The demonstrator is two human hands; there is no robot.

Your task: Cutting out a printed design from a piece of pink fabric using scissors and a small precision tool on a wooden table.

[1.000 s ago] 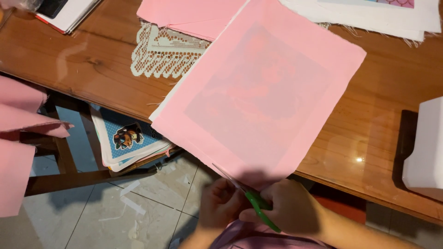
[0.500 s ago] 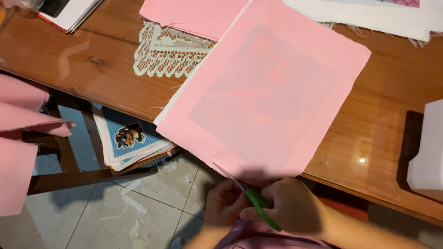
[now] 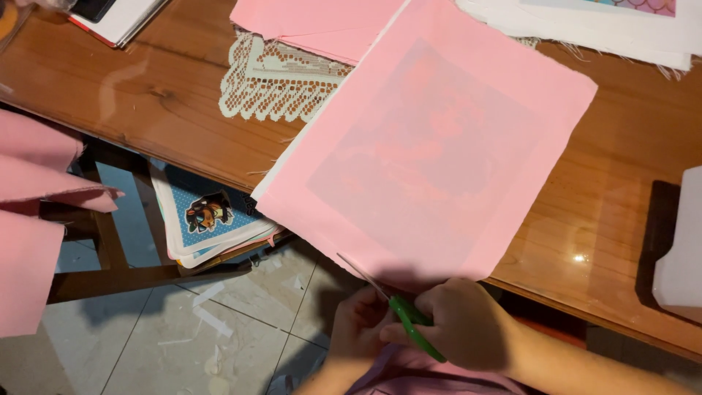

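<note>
A glossy brown wooden table ran diagonally across the view, its polished top catching a small bright glint of lamp light near its lower right edge. Below the table's near edge lay a floor of pale grey-white tiles with dark grout lines, strewn with small white scraps. A dark wooden chair frame stood on those tiles, just under the table's left part. The light was warm and indoor, throwing soft shadows on the tiles under the table's edge.
</note>
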